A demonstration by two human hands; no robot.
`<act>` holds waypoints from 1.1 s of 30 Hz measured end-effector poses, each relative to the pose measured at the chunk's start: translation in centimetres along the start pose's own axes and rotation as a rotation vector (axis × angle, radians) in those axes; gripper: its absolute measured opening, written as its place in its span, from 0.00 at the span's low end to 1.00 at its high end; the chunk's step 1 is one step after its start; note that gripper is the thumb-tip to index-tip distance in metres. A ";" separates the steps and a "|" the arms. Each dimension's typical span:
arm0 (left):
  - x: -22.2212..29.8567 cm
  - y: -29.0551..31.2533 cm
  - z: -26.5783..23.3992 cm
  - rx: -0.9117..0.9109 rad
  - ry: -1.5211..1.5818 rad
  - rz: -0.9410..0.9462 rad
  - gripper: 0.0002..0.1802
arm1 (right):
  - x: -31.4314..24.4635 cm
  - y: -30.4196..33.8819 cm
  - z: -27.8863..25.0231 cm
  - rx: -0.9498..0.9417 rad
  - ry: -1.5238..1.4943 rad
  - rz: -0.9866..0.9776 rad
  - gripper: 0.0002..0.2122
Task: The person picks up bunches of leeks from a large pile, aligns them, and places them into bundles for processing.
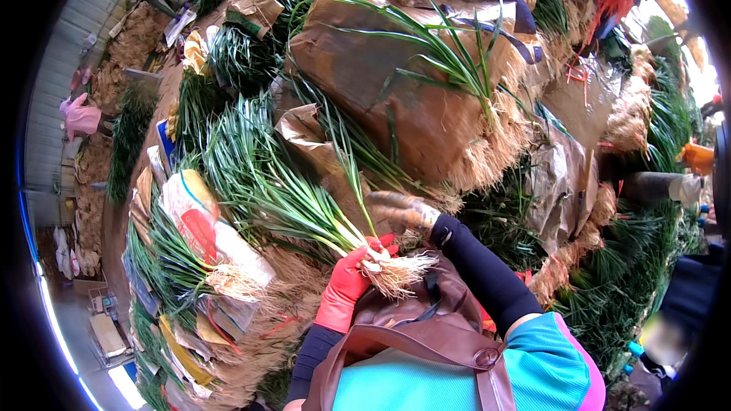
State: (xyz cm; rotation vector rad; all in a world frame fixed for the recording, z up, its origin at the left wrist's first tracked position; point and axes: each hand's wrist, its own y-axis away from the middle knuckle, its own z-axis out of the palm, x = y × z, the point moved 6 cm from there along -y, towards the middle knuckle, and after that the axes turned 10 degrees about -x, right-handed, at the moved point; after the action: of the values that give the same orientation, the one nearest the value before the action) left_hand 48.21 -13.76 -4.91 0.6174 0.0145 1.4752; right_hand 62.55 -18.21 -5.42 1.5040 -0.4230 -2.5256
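Observation:
My left hand (356, 270), in a red glove, is closed around the white stem bases of a bunch of long-leaved green plants (320, 213). Their leaves point up and to the left, while pale stringy roots (401, 274) stick out below the glove on the right. Just above and to the right is my right hand (403, 211), wearing a soiled greyish-tan glove. It is somewhat blurred, its fingers stretched toward the left, and I see nothing held in it. One upright stem passes close to those fingertips.
Ahead, a small rooted bunch (476, 80) lies on a large brown paper-covered bundle (373, 68). Another bunch (194, 259) rests at left on a whitish sack (194, 209). Piled bundled plants (617, 266) stand to the right. A person in pink (80, 116) is at far left.

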 end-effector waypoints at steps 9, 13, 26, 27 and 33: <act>0.9 1.2 -0.2 -0.165 0.104 0.126 0.21 | 2.9 2.2 -0.9 -0.061 0.829 0.077 0.11; 1.0 0.4 0.4 -0.083 0.092 0.095 0.35 | -1.3 2.6 -4.9 0.611 1.261 0.229 0.09; 0.2 -1.1 -2.1 0.049 0.109 0.079 0.20 | 3.6 1.2 1.2 0.239 0.029 -0.009 0.11; 0.2 -1.0 -1.9 0.067 0.103 0.084 0.20 | 3.8 1.0 1.2 0.271 0.024 -0.063 0.11; 0.9 -0.4 -2.0 0.050 -0.018 0.134 0.24 | -0.9 2.2 4.3 0.513 0.842 -0.379 0.05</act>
State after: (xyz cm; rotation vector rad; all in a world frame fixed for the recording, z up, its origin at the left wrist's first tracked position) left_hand 47.96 -12.16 -6.40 0.6830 -0.0048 1.6029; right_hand 59.18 -19.33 -2.01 2.8561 -0.7091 -1.7693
